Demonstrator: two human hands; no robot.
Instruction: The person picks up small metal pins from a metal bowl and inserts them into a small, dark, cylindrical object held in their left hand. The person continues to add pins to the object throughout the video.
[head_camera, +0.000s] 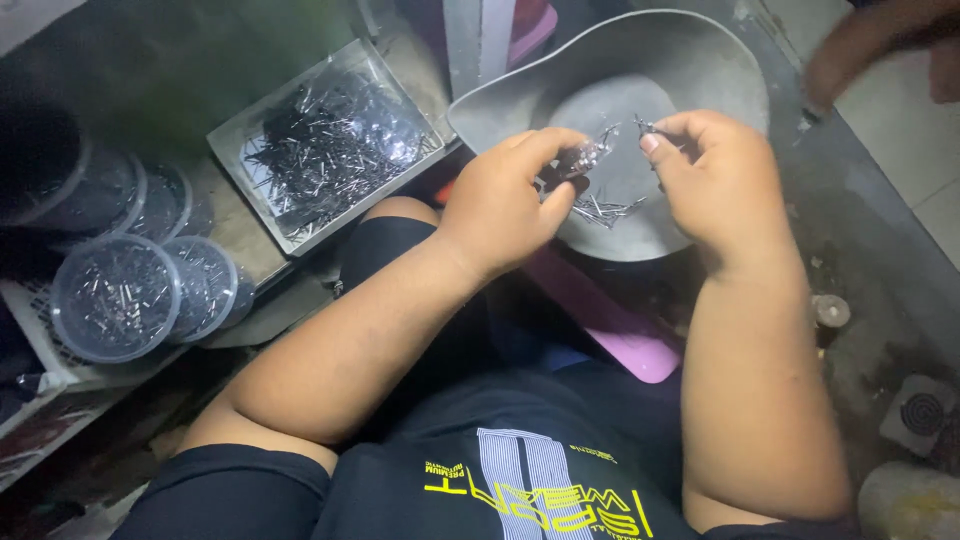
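While the seated person bends over the work, the far left of the floor is crowded with round clear plastic tubs (115, 297) full of small dark metal pieces, stacked and overlapping beside a white slatted crate (40, 350). Just to the right of them, further from the person, lies a shallow rectangular clear tray (325, 145), tilted at an angle and heaped with thin dark metal pins that spread like loose needles.

Next comes the person's left hand (505, 200), raised over a raised knee, its thumb and fingers pinched shut on a small shiny metal clip-like piece (590, 155). I can see that the piece is held above the near edge of a wide grey metal pan (700, 60), which sits in front of the person. At the bottom of that pan rests a small loose pile of thin metal pins (605, 210), just below and between the two hands.

To the right, the right hand (715, 180) is curled closed, with its thumb and forefinger nipping a tiny thin metal pin (643, 125) near the tip of the shiny piece; whether the two touch I cannot tell. Under the forearms a pink plastic board (610, 320) slants across the lap. At the top right corner, someone else's blurred hand (880, 45) hangs over the pale tiled floor (910, 130), well apart from the pan.
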